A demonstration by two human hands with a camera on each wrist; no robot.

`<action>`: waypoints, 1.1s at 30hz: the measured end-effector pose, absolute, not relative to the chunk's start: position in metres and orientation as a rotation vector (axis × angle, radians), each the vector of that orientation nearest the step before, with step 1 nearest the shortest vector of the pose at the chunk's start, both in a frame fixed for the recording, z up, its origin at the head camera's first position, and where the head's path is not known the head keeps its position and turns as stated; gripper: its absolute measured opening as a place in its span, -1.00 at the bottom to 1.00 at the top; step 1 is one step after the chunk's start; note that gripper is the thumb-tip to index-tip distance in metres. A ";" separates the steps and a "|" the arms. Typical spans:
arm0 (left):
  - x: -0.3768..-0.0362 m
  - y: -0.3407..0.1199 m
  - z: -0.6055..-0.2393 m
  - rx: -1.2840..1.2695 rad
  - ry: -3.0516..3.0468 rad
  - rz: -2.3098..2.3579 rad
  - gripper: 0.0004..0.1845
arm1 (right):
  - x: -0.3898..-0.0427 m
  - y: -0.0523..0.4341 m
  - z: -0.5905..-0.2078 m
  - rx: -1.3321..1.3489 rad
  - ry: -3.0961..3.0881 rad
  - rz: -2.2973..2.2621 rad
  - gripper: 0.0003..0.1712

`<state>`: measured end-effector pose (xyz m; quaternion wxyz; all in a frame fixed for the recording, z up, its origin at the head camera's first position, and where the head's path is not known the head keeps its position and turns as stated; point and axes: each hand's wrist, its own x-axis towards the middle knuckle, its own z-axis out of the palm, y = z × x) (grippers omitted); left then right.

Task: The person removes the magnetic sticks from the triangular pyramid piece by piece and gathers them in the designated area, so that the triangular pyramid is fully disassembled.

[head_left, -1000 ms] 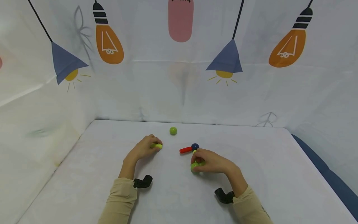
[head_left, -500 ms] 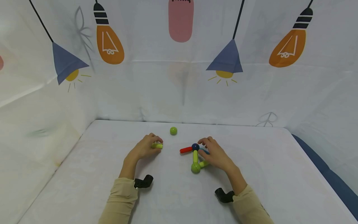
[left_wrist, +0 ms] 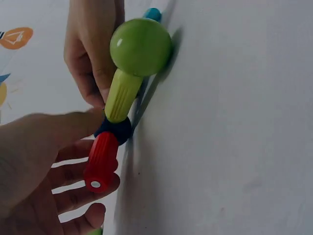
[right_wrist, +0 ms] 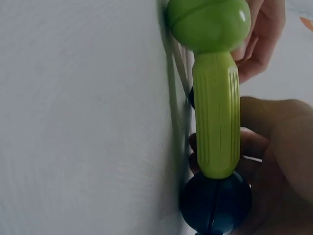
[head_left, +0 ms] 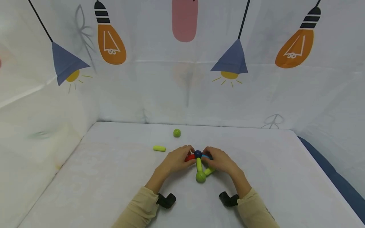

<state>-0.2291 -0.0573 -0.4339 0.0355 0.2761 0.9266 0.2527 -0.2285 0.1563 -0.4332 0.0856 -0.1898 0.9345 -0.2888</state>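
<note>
A magnetic rod-and-ball construction sits between both hands. My left hand (head_left: 178, 158) holds the red magnetic rod (left_wrist: 101, 164), its thumb reaching the dark blue ball (head_left: 198, 154) where rods join. My right hand (head_left: 219, 161) pinches the light blue rod (head_left: 205, 156) on that ball's other side. A yellow-green rod (head_left: 199, 164) runs toward the person to a green ball (head_left: 201, 176). From there a second yellow-green rod (right_wrist: 217, 112) leads to another dark blue ball (right_wrist: 215, 200), close to the right hand's fingers and hidden by that hand in the head view.
A loose yellow-green rod (head_left: 159, 148) lies left of the hands on the white table (head_left: 114, 190). Farther back is a loose green ball (head_left: 176, 133). A white curtain printed with lamps (head_left: 154, 91) stands behind the table.
My left hand has let go of the loose yellow-green rod and moved right to the red rod. My right hand has shifted from the green ball end to the light blue rod.
</note>
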 end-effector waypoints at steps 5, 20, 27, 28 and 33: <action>-0.225 -0.056 -0.439 0.756 2.893 0.784 -0.77 | -0.230 0.156 -0.437 -0.637 2.733 -0.850 -0.77; -0.230 -0.067 -0.435 1.019 2.812 0.737 -0.82 | -0.229 0.158 -0.435 -0.717 2.707 -0.850 -0.78; -0.232 -0.070 -0.432 1.082 2.811 0.699 -0.83 | -0.228 0.159 -0.434 -0.744 2.690 -0.845 -0.78; -0.232 -0.070 -0.432 1.085 2.811 0.691 -0.83 | -0.229 0.159 -0.434 -0.747 2.689 -0.845 -0.78; -0.234 -0.079 -0.432 1.037 2.797 0.718 -0.81 | -0.229 0.159 -0.437 -0.736 2.692 -0.832 -0.77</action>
